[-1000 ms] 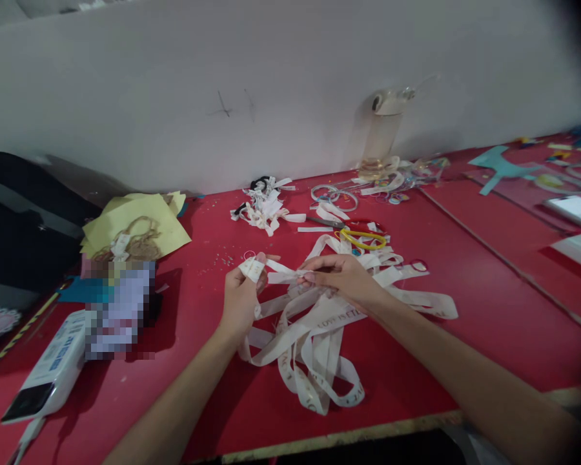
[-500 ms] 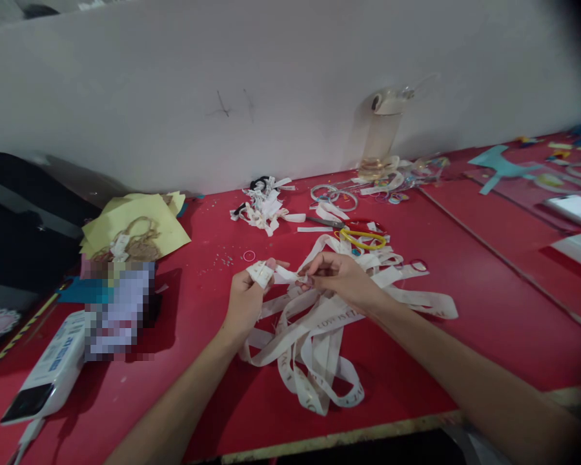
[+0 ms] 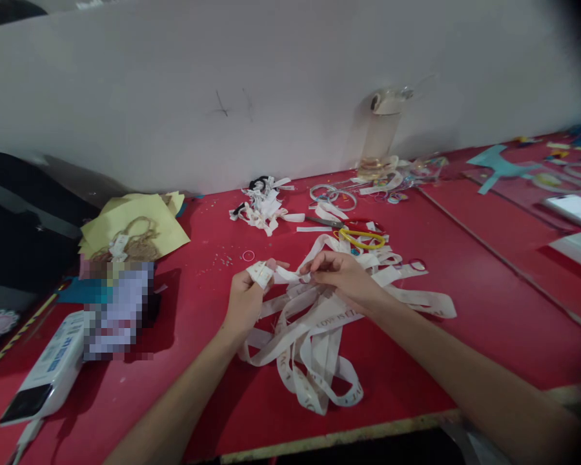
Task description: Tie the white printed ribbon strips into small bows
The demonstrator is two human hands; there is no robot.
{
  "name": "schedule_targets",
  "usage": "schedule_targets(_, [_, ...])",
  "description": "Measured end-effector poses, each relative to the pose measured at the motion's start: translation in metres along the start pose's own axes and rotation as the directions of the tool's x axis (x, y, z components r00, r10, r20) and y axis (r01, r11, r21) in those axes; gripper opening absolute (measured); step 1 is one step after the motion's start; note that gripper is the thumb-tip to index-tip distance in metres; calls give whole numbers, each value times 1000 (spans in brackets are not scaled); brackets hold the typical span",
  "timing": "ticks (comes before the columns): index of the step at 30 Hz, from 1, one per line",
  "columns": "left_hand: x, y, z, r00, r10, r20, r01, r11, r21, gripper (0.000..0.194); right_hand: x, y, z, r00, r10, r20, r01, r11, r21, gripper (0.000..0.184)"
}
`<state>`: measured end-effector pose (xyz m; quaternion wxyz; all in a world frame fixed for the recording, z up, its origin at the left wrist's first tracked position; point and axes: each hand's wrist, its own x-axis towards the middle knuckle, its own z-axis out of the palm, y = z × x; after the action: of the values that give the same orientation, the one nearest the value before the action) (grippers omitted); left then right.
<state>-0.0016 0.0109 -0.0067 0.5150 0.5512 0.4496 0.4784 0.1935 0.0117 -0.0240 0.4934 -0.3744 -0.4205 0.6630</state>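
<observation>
A tangle of white printed ribbon [image 3: 314, 336] lies on the red table [image 3: 465, 303] in front of me. My left hand [image 3: 244, 300] is closed on a folded end of the ribbon, wound over its fingers. My right hand [image 3: 341, 278] pinches the same strip a short way to the right, so a short length runs between the two hands. Both hands hover just above the ribbon pile.
Behind the pile lie yellow-handled scissors [image 3: 361, 237], clear rings [image 3: 326, 194], a heap of cut ribbon pieces [image 3: 264, 206] and a clear bottle [image 3: 380, 139] by the wall. Yellow paper [image 3: 135, 226], a white power bank [image 3: 43, 378] and a black bag [image 3: 19, 219] sit left.
My right hand has moved left toward the left hand, shortening the strip between them. The left hand shifted slightly right and turned the folded end.
</observation>
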Motion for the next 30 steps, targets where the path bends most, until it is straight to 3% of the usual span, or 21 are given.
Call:
schedule_targets(12, [1,-4,-2,1000,3,4,-3,1000,6,30,-2,0,2,998,70,2,-69,991,112,18])
schedule_targets(30, [1,-3,-1,1000,28,7,-28,999,-24,30,-2,-4,3,995,90,31,-91,995,33,21])
